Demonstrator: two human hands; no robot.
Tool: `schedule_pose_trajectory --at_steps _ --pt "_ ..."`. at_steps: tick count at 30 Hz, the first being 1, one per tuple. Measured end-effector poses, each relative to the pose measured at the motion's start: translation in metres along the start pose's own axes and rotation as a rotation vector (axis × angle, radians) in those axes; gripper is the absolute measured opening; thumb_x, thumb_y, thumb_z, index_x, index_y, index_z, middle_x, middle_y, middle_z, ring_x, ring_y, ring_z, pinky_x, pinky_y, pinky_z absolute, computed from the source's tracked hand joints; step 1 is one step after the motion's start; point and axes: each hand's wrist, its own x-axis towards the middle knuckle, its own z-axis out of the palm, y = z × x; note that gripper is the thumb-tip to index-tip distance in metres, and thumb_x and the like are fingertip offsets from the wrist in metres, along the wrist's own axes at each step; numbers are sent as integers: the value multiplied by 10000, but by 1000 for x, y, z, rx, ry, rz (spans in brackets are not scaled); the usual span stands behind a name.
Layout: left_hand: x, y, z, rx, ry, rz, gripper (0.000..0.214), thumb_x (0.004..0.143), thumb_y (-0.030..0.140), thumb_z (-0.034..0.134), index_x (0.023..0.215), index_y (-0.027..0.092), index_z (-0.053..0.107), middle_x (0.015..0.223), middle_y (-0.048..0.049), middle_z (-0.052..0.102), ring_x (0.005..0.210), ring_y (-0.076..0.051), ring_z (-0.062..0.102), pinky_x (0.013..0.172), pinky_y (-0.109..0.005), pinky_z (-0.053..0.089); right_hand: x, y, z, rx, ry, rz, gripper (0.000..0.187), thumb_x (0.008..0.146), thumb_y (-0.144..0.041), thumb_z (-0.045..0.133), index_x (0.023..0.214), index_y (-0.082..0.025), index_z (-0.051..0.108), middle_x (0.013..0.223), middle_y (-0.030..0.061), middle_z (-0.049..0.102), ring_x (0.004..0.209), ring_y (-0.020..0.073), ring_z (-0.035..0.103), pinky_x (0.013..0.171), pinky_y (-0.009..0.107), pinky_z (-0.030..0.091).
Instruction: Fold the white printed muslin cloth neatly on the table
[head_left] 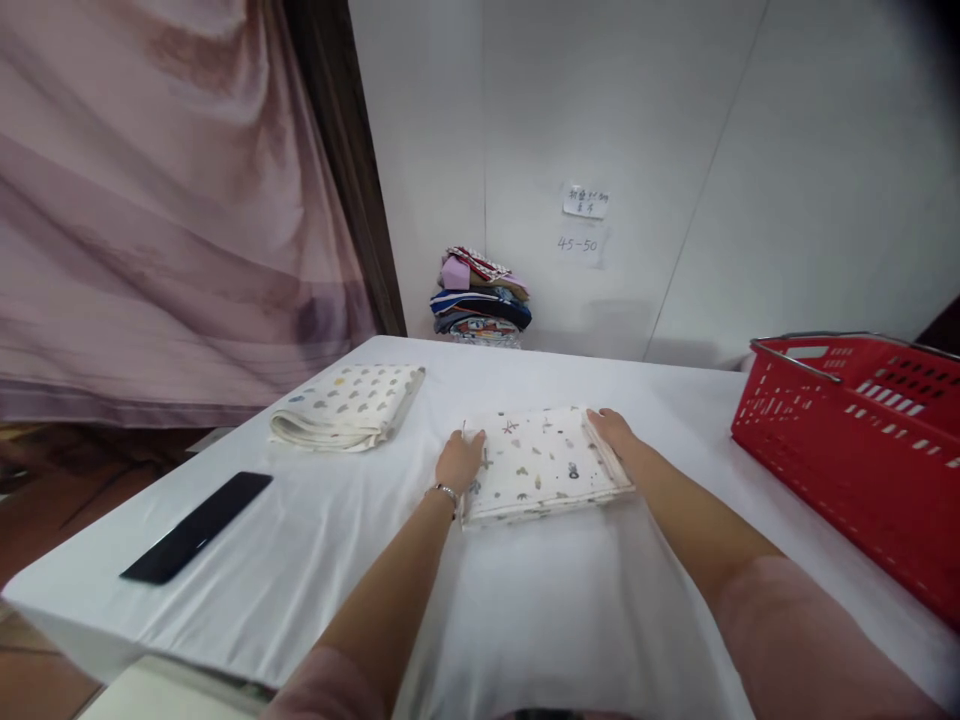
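A white cloth (540,460) printed with small motifs lies folded into a rectangle on the white-covered table (525,590). My left hand (460,462), with a bracelet at the wrist, grips its left edge, fingers partly hidden from view. At the far right corner, my right hand (611,430) is closed on the opposite edge. The cloth lies flat, its layers showing along the near side. Further left rests a second folded cloth (349,405), white with rows of small grey motifs and rounded at its near fold.
A red plastic basket (847,470) with a metal handle stands at the right. A flat black object (199,527) lies near the table's left edge. Behind the table is a stack of folded fabrics (480,295) against the wall. A pink curtain (165,220) hangs at left.
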Motion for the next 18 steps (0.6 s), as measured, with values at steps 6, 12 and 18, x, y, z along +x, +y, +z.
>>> schedule_pose_trajectory --at_steps 6,12,18 --pt "18 3 8 34 73 74 528 859 432 404 1284 120 384 1194 -194 567 1073 -282 564 852 -370 418 10 -8 13 -59 -25 -18 512 814 -515 480 1004 -72 653 1020 207 657 1010 341 595 823 370 433" --pt "29 -9 6 111 101 130 527 864 420 389 1322 161 364 1264 -166 516 1111 -288 532 873 -385 413 -5 -4 23 -101 -10 -72 490 846 -497 413 1093 -118 600 1099 176 626 1065 320 561 854 383 431" --pt "32 -1 -1 294 85 195 551 852 463 401 1300 143 394 1316 -186 449 1173 -311 465 916 -419 393 -10 -14 16 -246 97 -280 588 871 -427 384 1368 -115 344 1399 180 377 1292 304 339 999 430 317"
